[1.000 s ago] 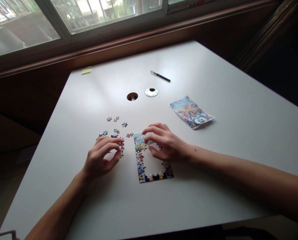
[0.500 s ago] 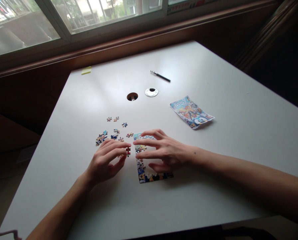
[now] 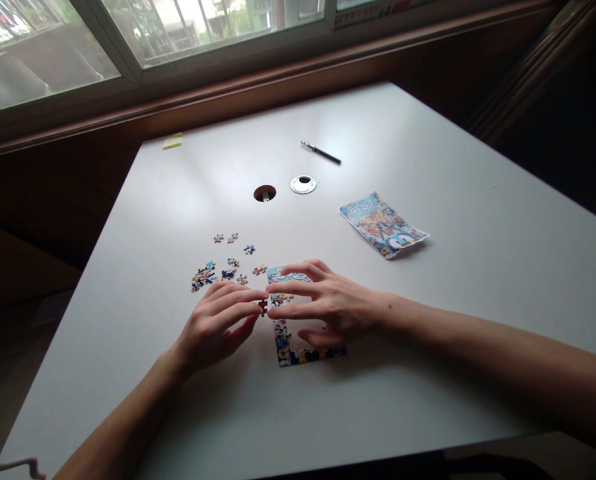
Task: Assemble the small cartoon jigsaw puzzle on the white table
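My left hand (image 3: 223, 317) pinches a small dark red puzzle piece (image 3: 263, 307) at its fingertips, just beside the left edge of a partly assembled jigsaw puzzle (image 3: 284, 357). Over that puzzle stretches my right hand (image 3: 323, 303), fingers spread, with its index and middle fingertips at the left edge, close to the red piece. Whether those fingertips touch the piece I cannot tell. Much of the puzzle's middle and right side is covered by the right hand. Loose puzzle pieces (image 3: 204, 277) lie in a scattered group beyond my left hand.
A crumpled picture sheet (image 3: 383, 227) lies to the right on the white table (image 3: 453, 293). Farther back are a black pen (image 3: 321, 153), a round metal cover (image 3: 303, 185) and an open cable hole (image 3: 265, 193). A yellow sticky note (image 3: 173, 141) sits at the far left corner.
My left hand has shifted slightly right with the red puzzle piece, bringing it against or very near my right fingertips. The right hand has barely moved.
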